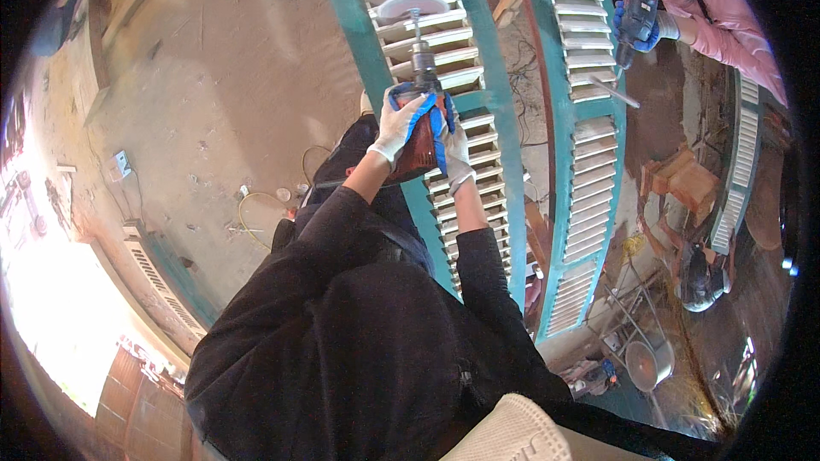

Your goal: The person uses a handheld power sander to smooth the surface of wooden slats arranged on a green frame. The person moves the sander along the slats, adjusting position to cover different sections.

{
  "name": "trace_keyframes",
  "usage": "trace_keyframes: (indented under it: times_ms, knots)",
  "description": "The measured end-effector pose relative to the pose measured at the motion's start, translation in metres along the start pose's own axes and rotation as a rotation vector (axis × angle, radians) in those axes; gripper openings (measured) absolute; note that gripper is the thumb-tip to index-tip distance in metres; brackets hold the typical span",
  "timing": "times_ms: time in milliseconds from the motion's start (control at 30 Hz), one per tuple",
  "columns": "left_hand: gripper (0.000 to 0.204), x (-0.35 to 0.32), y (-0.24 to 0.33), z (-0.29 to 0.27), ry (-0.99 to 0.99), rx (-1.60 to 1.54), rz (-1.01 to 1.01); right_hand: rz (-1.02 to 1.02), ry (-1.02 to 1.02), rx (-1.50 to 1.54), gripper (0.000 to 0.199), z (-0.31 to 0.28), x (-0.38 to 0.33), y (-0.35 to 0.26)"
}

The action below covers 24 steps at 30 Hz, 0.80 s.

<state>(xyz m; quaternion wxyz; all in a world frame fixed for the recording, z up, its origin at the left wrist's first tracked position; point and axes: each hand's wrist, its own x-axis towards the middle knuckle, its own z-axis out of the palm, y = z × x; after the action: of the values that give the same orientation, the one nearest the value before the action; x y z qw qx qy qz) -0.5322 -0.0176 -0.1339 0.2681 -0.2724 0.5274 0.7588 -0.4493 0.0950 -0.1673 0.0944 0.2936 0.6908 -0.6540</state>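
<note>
Both my hands wear white gloves with blue palms. My left hand [398, 126] wraps round one side of a red and black power drill [418, 152], and my right hand [455, 149] grips its other side. From the drill's chuck a thin shaft carries a pale round disc [413, 6]. That disc lies over the upper slats of a louvered shutter [504, 158] with a teal frame and whitish slats. Whether it touches them, I cannot tell. My fingers partly hide the drill body.
A second teal shutter [559, 192] stands to the right. Beyond it, a person in a pink sleeve [726, 38] holds another drill [636, 21] over its slats. Further right are a wooden stool [686, 183] and a metal pot [649, 363]. Yellowish hose [243, 209] lies on the left floor.
</note>
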Motion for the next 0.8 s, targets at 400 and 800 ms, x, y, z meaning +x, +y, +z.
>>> trace_keyframes:
  times_ms: [400,800]
  knots:
    - [0.045,0.0,0.005,-0.014,-0.039,0.04,0.097,0.07,0.047,-0.126,0.064,0.018,-0.008,-0.009]
    - [0.039,0.02,0.005,-0.061,-0.145,0.201,0.038,-0.154,0.18,-0.11,0.063,0.049,-0.03,-0.022]
